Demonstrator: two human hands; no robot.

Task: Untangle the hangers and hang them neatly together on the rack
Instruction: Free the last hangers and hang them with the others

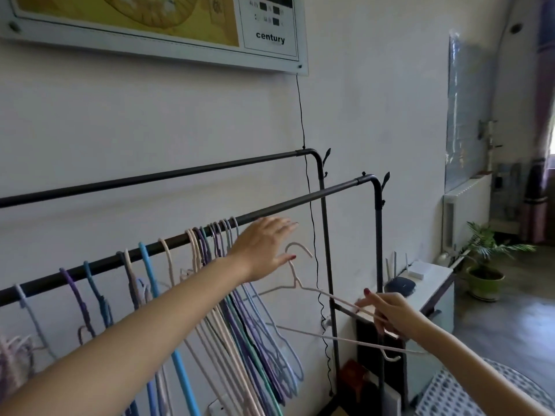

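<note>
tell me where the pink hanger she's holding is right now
In the head view, the pink hanger is off the rail, right of the hung bunch, pinched at its shoulder by the right hand, below the open left hand.

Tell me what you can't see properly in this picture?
- Head view: left hand is motion-blurred, so its touch on the near rail is unclear.
- Right hand hides part of the beige hanger.
- Left arm covers the hung hangers.
- Poster is cut off by the top edge.

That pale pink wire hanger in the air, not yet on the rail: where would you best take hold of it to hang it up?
Grip the pale pink wire hanger at its twisted neck just under the hook, coming from the right. The hook points up and is free, while the right hand pinches only its far shoulder, so it probably swings.
</note>
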